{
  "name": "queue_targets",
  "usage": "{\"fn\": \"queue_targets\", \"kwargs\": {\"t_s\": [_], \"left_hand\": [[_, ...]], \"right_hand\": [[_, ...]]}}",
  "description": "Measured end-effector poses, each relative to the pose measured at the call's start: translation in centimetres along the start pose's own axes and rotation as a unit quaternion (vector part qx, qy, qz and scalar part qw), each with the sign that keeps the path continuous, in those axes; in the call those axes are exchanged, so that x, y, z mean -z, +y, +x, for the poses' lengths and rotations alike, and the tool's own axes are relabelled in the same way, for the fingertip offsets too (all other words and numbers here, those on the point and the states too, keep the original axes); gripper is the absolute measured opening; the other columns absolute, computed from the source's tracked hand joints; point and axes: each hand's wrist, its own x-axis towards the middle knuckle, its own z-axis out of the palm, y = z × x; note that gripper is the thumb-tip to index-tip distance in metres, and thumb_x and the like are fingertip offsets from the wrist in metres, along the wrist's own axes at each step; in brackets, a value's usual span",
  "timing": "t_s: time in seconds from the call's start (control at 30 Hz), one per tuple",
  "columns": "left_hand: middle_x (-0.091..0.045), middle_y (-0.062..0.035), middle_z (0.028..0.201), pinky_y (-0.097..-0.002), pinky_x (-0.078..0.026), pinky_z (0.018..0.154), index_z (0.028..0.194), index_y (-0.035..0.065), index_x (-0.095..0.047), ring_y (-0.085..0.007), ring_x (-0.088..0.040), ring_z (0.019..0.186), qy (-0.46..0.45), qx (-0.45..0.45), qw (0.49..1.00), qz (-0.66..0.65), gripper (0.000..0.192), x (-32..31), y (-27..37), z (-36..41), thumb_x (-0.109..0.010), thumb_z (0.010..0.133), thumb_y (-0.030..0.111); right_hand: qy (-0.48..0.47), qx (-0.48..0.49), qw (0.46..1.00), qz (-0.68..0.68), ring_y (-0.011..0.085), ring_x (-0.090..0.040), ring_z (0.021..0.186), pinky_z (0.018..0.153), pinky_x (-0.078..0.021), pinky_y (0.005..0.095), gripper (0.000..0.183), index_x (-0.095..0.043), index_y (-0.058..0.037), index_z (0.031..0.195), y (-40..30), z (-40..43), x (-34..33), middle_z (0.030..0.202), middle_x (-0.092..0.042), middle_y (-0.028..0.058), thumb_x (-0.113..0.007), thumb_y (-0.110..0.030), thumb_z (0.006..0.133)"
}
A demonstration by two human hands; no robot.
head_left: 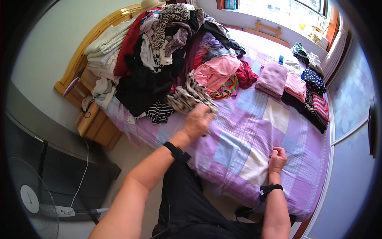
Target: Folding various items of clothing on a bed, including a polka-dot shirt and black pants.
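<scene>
My left hand [199, 121] grips a leopard-print garment [194, 95] at the front edge of a large heap of clothes; the cloth is slightly blurred. A black-and-white striped garment [159, 112] and black clothing [143, 86] lie left of it, and a pink garment [218, 70] lies behind. Lower right, my right hand [277, 158] is over the patchwork bed cover [256, 131] with its fingers curled; whether it pinches the cover cannot be told.
Folded clothes, among them a mauve garment [271, 78] and a red-and-white striped one [320, 106], lie along the bed's right side. A wooden nightstand [100, 127] and a fan [29, 198] stand at left. Sliding doors [349, 119] border the right.
</scene>
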Motion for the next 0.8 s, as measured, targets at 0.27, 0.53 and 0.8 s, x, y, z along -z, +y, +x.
{"fn": "queue_targets", "kwargs": {"t_s": [0.27, 0.53, 0.8], "left_hand": [[-0.063, -0.0133, 0.092, -0.0427, -0.052, 0.076, 0.098, 0.0055, -0.062, -0.0318, -0.066, 0.087, -0.370, -0.097, 0.904, -0.189, 0.028, -10.8, 12.9, -7.1, -0.073, 0.095, 0.031], [-0.062, -0.0117, 0.102, -0.0383, -0.054, 0.080, 0.115, 0.0026, -0.062, -0.0230, -0.062, 0.090, 0.004, 0.053, 0.998, -0.022, 0.036, -6.8, 5.0, -6.5, -0.077, 0.085, 0.016], [-0.071, -0.0057, 0.093, -0.0315, -0.054, 0.077, 0.107, 0.0021, -0.067, -0.0144, -0.066, 0.084, -0.177, 0.203, 0.949, -0.165, 0.030, -6.4, -0.1, -9.2, -0.077, 0.081, 0.014]], "right_hand": [[-0.005, 0.023, 0.999, -0.027, 0.0098, -0.057, 0.058, 0.054, -0.0465, 0.0276, 0.015, -0.071, -0.0031, 0.089, 1.3, 0.4, 0.3, 0.068, -0.063, 0.0018, -0.056, -0.003, 0.090], [-0.069, -0.042, 0.994, 0.078, 0.0062, -0.054, 0.052, 0.047, -0.0437, 0.0244, 0.010, -0.071, -0.0045, 0.089, -0.7, -0.2, 0.9, 0.068, -0.062, -0.0006, -0.062, -0.006, 0.093], [-0.227, 0.085, 0.970, -0.005, 0.0198, -0.068, 0.085, 0.077, -0.0544, 0.0327, 0.031, -0.071, -0.0034, 0.112, -3.1, -6.2, 2.5, 0.092, -0.072, 0.0061, -0.079, -0.023, 0.088]]}}
